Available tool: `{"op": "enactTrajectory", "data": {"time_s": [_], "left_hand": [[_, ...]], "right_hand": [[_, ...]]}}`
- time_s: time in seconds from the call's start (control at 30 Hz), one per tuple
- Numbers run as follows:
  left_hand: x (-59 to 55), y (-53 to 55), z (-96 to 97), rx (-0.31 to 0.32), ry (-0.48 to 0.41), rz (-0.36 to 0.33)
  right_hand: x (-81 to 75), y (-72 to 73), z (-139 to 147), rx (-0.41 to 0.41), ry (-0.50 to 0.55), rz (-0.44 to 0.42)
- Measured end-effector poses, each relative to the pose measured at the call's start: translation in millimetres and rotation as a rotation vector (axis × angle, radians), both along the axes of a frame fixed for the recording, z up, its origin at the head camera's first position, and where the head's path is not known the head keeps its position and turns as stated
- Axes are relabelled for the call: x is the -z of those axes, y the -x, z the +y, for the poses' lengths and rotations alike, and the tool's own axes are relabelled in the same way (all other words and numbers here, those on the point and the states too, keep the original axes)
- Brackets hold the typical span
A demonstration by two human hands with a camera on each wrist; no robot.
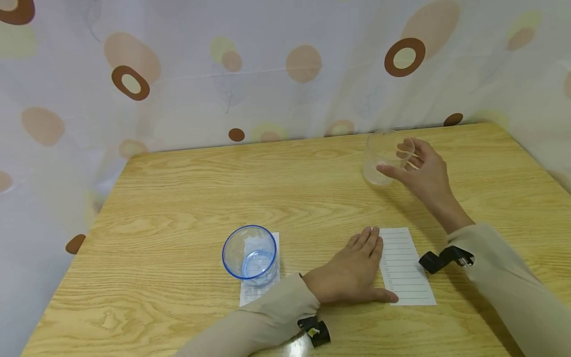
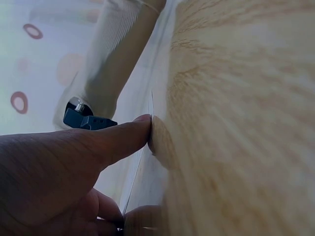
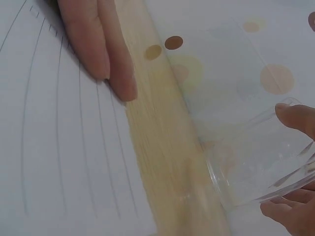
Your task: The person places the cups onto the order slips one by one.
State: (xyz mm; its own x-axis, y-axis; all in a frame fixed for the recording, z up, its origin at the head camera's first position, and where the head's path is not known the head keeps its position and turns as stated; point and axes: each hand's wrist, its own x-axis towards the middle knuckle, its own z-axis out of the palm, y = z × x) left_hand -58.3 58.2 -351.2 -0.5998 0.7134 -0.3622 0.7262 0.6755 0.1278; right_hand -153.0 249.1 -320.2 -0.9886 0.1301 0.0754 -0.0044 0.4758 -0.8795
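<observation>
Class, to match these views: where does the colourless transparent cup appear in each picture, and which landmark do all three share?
Head: the colourless transparent cup is right of centre, near the table's far edge.
Left wrist: not in it.
Right wrist: lower right.
Shared landmark: the spotted backdrop.

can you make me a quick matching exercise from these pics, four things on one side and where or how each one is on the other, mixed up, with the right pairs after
Things
1. blue-rimmed cup
2. clear cup
3. left hand
4. rightmost lined sheet

Places and states
A. palm down, across a sheet's left edge
B. standing upright on the other sheet
C. partly covered by fingers and a thumb
D. gripped by the right hand, beyond both sheets

Pairs: 1-B, 2-D, 3-A, 4-C
</observation>
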Motion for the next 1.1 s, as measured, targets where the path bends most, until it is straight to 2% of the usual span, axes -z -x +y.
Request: {"op": "enactTrajectory", "data": {"time_s": [0.3,0.57,1.1], "left_hand": [[0.4,-0.5,0.2,0.012,-0.010,-0.005],[0.1,-0.7,0.2,0.016,-0.009,-0.006],[0.9,-0.1,-0.8,0.010,-0.021,0.000]], "right_hand": [[0.7,-6.7,4.1,0.014,0.000,0.005],[1.7,-10.9,7.4,0.024,-0.056,0.066],[-0.5,-23.0,17.6,0.005,-0.055,0.036]]}}
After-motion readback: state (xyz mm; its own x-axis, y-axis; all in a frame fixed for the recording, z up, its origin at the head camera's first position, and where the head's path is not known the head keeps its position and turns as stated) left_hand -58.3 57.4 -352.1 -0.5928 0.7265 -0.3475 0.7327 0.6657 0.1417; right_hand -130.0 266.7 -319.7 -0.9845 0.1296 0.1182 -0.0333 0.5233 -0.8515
